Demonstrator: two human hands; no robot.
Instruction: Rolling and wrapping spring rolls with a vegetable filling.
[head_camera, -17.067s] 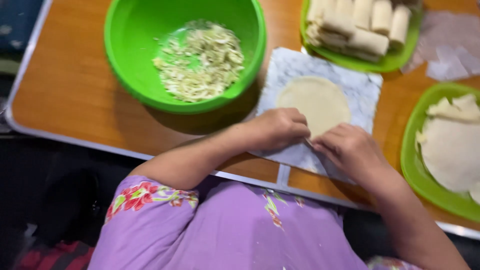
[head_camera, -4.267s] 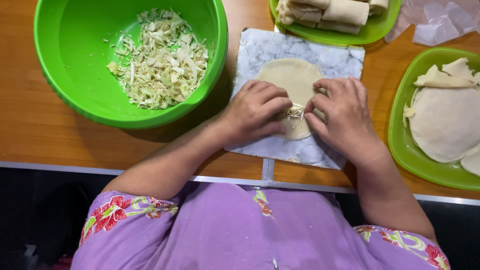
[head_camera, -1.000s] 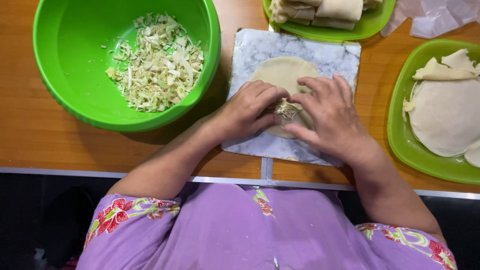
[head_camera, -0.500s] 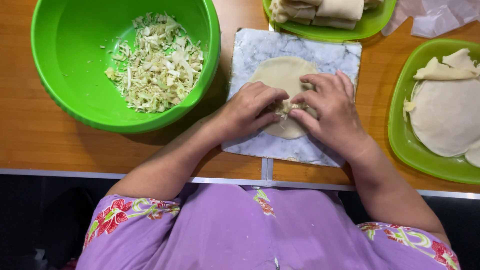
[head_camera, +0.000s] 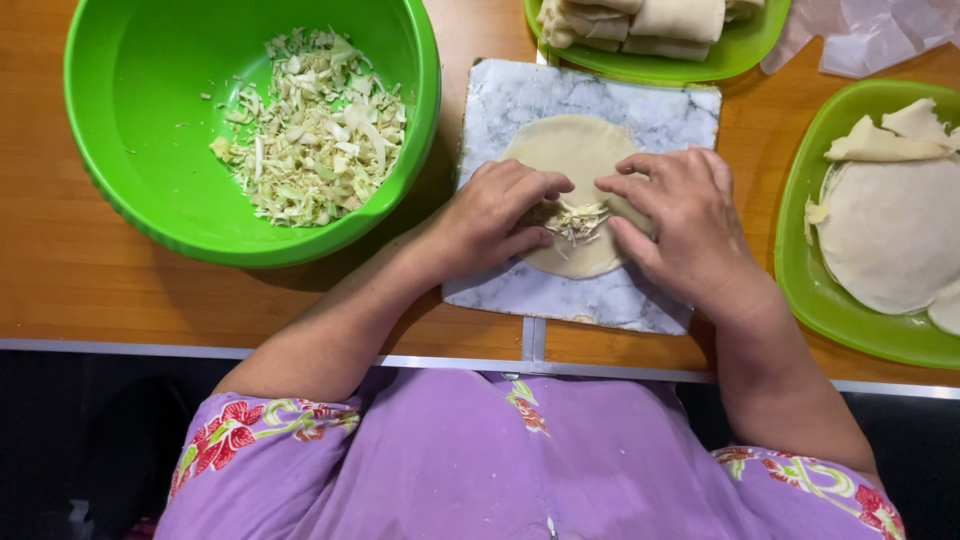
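Since half a second ago the fingers have parted slightly, baring more shredded cabbage filling (head_camera: 577, 222). The left hand (head_camera: 492, 215) and right hand (head_camera: 680, 225) rest half-curled on the round wrapper (head_camera: 577, 160), fingertips bunching the filling, gripping nothing firmly. The wrapper lies on a marble slab (head_camera: 640, 105). Next the near edge probably wants folding over. Beside them: green bowl (head_camera: 120, 190), plate of rolls (head_camera: 740, 55).

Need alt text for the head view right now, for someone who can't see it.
Left hand and right hand press a round wrapper around shredded filling on a marble slab, beside a green bowl.
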